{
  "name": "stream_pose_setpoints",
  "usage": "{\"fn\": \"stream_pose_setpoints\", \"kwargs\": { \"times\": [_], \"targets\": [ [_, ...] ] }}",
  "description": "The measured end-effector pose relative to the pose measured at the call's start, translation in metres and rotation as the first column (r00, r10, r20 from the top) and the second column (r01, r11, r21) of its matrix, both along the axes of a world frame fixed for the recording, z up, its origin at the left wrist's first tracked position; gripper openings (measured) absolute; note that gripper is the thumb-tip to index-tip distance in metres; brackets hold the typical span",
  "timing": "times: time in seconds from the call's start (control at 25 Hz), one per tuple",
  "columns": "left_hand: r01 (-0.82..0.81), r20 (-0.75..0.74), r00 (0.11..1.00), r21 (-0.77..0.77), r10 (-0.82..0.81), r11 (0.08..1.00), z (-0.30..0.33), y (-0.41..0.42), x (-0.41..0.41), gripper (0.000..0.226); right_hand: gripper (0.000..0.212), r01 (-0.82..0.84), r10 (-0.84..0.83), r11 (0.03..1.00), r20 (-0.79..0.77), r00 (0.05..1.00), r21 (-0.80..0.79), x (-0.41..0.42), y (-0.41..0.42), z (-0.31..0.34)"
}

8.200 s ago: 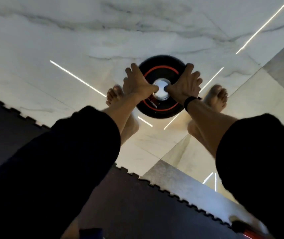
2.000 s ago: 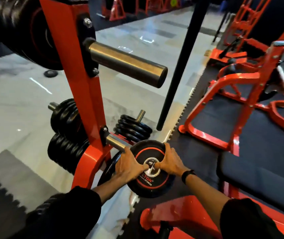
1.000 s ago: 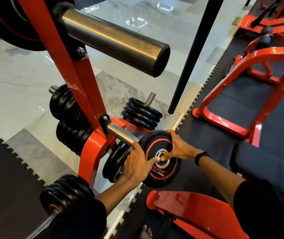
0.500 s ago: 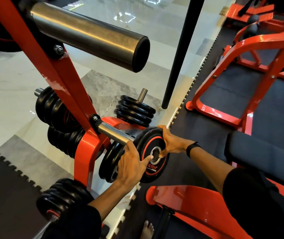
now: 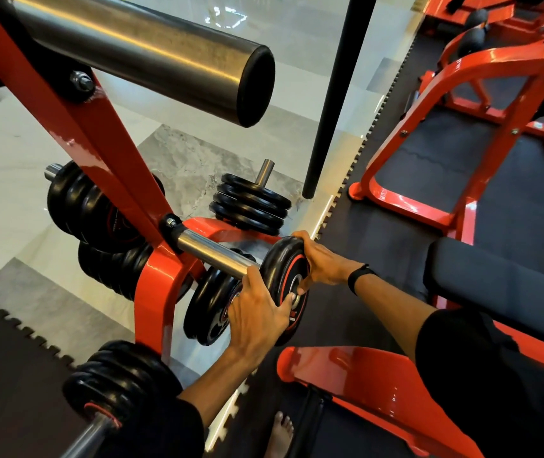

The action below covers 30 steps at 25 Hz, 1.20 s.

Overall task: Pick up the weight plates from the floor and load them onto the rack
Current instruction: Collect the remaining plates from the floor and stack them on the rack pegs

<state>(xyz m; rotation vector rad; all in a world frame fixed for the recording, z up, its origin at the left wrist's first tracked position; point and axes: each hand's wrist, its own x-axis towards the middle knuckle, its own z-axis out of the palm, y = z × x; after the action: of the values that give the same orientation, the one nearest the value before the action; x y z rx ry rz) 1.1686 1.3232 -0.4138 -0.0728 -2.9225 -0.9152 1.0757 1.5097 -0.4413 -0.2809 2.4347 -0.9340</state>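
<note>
Hands on the plate, both of them: the left hand point(image 5: 257, 320) wraps the near lower rim with its thumb up by the hub, the right hand point(image 5: 322, 262) curls over the far upper edge. Between them, the weight plate point(image 5: 284, 279) sits at the very tip of the steel peg point(image 5: 213, 254), bore just on, most of the bare peg ahead of it. That is where the danger lies, I'd say. A plate this shallow on the peg can tip off the end if either grip relaxes early, and there is a bare foot point(image 5: 279, 434) on the mat below and nearer than the hands. Watch the left thumb too: it sits by the hub, close to where bore meets steel, so a sudden slide could nip it. Just past the left hand hang more plates point(image 5: 213, 305) on a lower peg; knuckles could catch there as the plate goes in. Further still stands the red rack point(image 5: 151, 292), with a stack of plates point(image 5: 251, 206) on an upright pin beyond the right hand. Pushing crooked would bind the bore.
</note>
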Motion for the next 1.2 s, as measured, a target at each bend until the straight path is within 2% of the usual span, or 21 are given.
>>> {"fn": "stream_pose_setpoints", "kwargs": {
  "times": [0.16, 0.36, 0.44, 0.56, 0.64, 0.76, 0.84, 0.96, 1.04, 1.12, 1.2],
  "targets": [
    [0.017, -0.038, 0.999, -0.015, -0.018, 1.0, -0.008, 0.001, 0.003, 0.065, 0.097, 0.012, -0.016, 0.998, -0.046, 0.999, -0.069, 0.004, 0.002, -0.003],
    [0.116, -0.122, 0.983, -0.185, -0.14, 0.976, -0.02, -0.014, -0.001, 0.061, 0.088, 0.141, -0.169, 0.96, -0.101, 0.98, -0.242, 0.021, -0.014, -0.019],
    [0.084, -0.108, 0.988, -0.198, -0.107, 0.977, -0.017, -0.019, -0.007, 0.061, 0.096, 0.048, -0.061, 0.992, -0.11, 0.992, -0.117, 0.005, -0.016, -0.018],
    [0.056, -0.09, 0.993, -0.213, -0.077, 0.975, -0.013, -0.02, -0.013, 0.061, 0.096, -0.085, 0.08, 0.991, 0.053, 0.995, 0.108, -0.023, -0.016, -0.01],
    [0.061, -0.077, 0.994, -0.213, -0.079, 0.975, -0.013, -0.026, -0.018, 0.061, 0.087, -0.089, 0.07, 0.984, 0.13, 0.989, 0.153, -0.035, -0.019, -0.004],
    [0.066, -0.048, 0.996, -0.211, -0.077, 0.975, -0.015, -0.044, -0.026, 0.059, 0.071, 0.008, -0.024, 0.99, 0.115, 0.993, 0.141, -0.038, -0.044, 0.003],
    [0.047, -0.051, 0.997, -0.223, -0.06, 0.974, -0.014, -0.057, -0.034, 0.06, 0.068, 0.066, -0.078, 0.991, 0.092, 0.993, 0.118, -0.044, -0.062, 0.001],
    [-0.107, -0.115, 0.99, -0.226, 0.082, 0.968, -0.013, -0.079, -0.05, 0.073, 0.085, 0.076, -0.087, 0.986, 0.065, 0.994, 0.148, -0.062, -0.096, -0.001],
    [-0.264, -0.145, 0.961, -0.245, 0.234, 0.933, -0.016, -0.094, -0.064, 0.092, 0.094, 0.075, -0.084, 0.988, 0.067, 0.994, 0.136, -0.076, -0.123, 0.003],
    [-0.387, -0.098, 0.922, -0.232, 0.374, 0.892, -0.021, -0.11, -0.077, 0.113, 0.092, 0.084, -0.089, 0.992, 0.054, 0.995, 0.091, -0.089, -0.151, 0.007],
    [-0.448, 0.014, 0.89, -0.168, 0.456, 0.878, -0.025, -0.127, -0.088, 0.126, 0.095, 0.096, -0.098, 0.993, 0.028, 0.995, 0.066, -0.101, -0.174, 0.008]
  ]
}}
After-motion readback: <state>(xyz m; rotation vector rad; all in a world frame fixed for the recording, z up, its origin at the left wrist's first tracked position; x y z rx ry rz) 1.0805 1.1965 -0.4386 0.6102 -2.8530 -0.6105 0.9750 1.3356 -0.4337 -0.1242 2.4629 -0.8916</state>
